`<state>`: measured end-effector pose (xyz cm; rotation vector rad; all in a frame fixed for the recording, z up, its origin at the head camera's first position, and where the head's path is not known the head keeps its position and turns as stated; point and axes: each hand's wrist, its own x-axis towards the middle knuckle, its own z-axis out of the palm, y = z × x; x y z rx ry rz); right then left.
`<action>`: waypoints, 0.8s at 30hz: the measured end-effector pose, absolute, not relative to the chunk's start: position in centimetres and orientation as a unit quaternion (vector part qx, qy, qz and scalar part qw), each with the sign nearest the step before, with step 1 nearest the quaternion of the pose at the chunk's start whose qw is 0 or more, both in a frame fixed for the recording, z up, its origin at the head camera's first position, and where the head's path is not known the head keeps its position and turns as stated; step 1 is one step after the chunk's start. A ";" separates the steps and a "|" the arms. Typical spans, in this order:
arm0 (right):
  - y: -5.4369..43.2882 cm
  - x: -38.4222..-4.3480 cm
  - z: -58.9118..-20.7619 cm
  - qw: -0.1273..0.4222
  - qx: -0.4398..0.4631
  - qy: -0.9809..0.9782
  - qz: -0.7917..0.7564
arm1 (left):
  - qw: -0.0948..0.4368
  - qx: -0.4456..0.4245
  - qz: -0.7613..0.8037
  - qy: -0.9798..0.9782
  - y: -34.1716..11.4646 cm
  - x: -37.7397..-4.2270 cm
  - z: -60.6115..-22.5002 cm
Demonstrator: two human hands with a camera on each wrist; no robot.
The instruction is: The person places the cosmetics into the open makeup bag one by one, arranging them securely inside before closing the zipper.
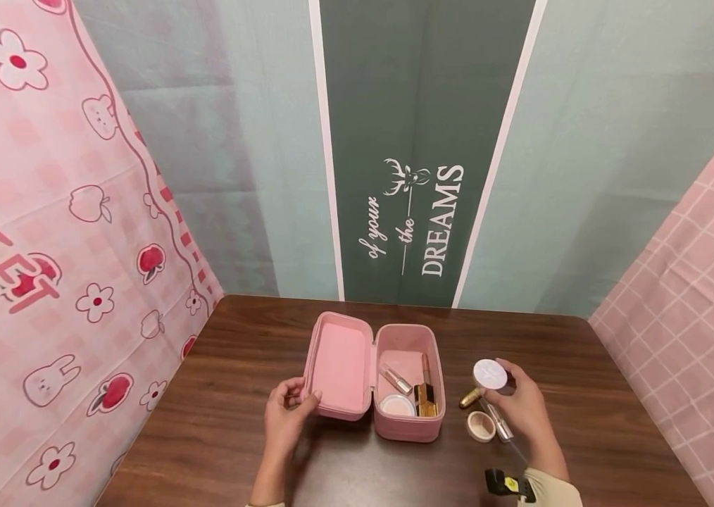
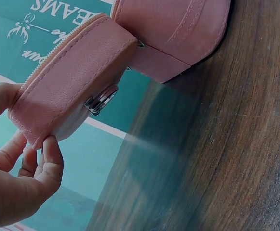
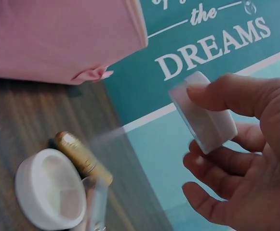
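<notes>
A pink cosmetic case stands unzipped on the table, its lid folded out to the left. My left hand grips the lid's outer edge between thumb and fingers; in the left wrist view the lid is tilted. Inside the case lie a clear lip gloss tube, a white round container, a black-and-gold lipstick and a slim brownish tube. To the right of the case, my right hand pinches a white round jar, held above the table.
Below my right hand lie a gold lipstick tube, an open-looking white round pot and a clear silver-ended tube. The dark wooden table ends at a green cloth backdrop, with pink cloths at both sides.
</notes>
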<state>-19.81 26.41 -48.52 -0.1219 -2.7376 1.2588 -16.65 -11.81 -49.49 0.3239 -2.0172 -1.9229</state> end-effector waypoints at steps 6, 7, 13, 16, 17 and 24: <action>25.8 -20.7 -47.6 0.044 0.007 -0.902 0.429 | 0.166 0.113 -0.673 -0.712 -11.1 -15.7 -47.1; 25.7 -20.9 -47.5 0.041 0.010 -0.902 0.429 | 0.164 0.116 -0.673 -0.712 -11.1 -15.6 -47.0; 25.2 -21.6 -46.9 0.021 0.015 -0.903 0.429 | 0.162 0.120 -0.669 -0.716 -11.0 -15.4 -46.8; 24.9 -22.1 -46.5 0.013 0.023 -0.898 0.439 | 0.165 0.119 -0.670 -0.714 -11.0 -15.5 -47.0; 24.8 -22.3 -46.4 0.010 0.023 -0.896 0.443 | 0.167 0.118 -0.670 -0.714 -11.0 -15.5 -47.0; 24.0 -23.4 -45.9 -0.031 0.015 -0.856 0.516 | 0.167 0.118 -0.672 -0.712 -11.1 -15.6 -46.9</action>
